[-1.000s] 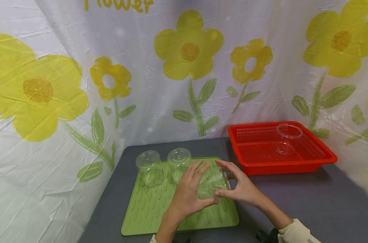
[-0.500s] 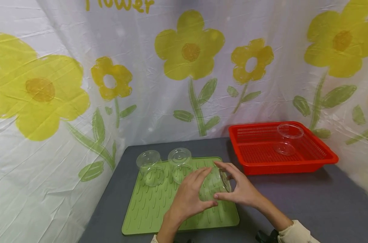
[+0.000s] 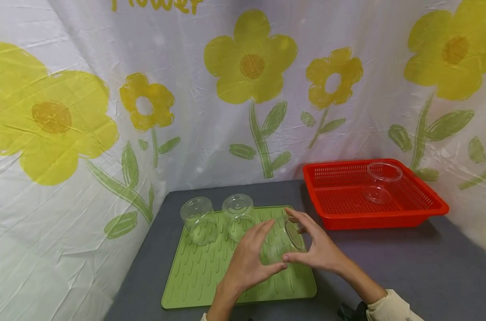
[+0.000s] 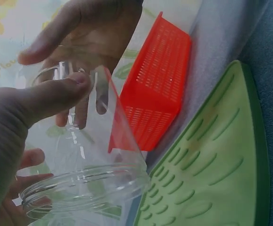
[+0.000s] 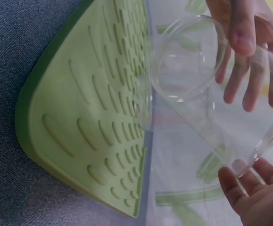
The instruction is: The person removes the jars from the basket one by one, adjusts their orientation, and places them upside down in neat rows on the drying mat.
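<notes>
Above the green ribbed mat (image 3: 210, 272), both hands hold a clear plastic jar (image 3: 276, 243) tipped on its side. My left hand (image 3: 247, 258) grips its left part between thumb and fingers. On the right end, the thumb and fingers of my right hand (image 3: 316, 249) curve round the edge. The left wrist view shows the jar's ridged rim (image 4: 84, 188) low in the picture. Two more clear jars, one at the mat's far left corner (image 3: 200, 225) and one beside it (image 3: 238, 220), stand upright and appear to be base up.
A red plastic basket (image 3: 335, 223) with slotted walls stands at the back right of the dark grey table (image 3: 407, 267). One clear jar (image 3: 381, 183) stands inside it. Behind the table hangs a white flower-patterned curtain (image 3: 210, 156).
The held jar has turned between the hands, and its right end now shows as a rounder ring. Both hands stay in nearly the same place. The other jars have not moved.
</notes>
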### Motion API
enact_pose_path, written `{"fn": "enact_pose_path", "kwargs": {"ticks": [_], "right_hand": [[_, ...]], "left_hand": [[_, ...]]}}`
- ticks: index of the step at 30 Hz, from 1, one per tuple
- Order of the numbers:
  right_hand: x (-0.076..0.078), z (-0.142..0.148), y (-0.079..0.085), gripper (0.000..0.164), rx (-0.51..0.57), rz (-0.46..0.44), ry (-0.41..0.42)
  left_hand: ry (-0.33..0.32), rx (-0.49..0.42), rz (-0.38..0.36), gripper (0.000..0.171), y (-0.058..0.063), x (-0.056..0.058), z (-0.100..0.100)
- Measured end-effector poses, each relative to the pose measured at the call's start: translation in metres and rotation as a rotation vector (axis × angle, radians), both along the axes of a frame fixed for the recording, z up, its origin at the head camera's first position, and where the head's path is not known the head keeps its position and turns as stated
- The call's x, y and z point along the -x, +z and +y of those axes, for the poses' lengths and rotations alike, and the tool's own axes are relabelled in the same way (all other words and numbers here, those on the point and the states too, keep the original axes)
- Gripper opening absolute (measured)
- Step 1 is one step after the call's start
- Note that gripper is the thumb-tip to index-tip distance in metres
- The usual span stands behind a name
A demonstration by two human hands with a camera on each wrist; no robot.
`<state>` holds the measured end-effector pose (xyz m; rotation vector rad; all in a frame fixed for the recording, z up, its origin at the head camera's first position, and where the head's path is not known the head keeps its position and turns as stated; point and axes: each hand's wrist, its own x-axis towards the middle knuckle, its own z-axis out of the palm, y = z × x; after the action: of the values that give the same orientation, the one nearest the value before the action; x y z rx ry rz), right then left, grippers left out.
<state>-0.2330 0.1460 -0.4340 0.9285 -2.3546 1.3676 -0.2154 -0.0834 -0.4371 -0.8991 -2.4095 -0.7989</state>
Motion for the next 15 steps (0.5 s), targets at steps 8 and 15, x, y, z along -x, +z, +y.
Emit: {"fn": "enact_pose_path", "kwargs": {"ticks": [8, 15], "right_hand": [[-0.0011, 0.0035, 0.0004, 0.111, 0.053, -0.096, 0.014], [-0.0003, 0.0029, -0.0016, 0.108, 0.122, -0.154, 0.079]], "left_hand": [[0.006, -0.125, -0.062, 0.109, -0.0042, -0.0012, -0.0020], [0.008, -0.217, -0.087, 0.108, -0.0078, -0.0021, -0.0007]]}}
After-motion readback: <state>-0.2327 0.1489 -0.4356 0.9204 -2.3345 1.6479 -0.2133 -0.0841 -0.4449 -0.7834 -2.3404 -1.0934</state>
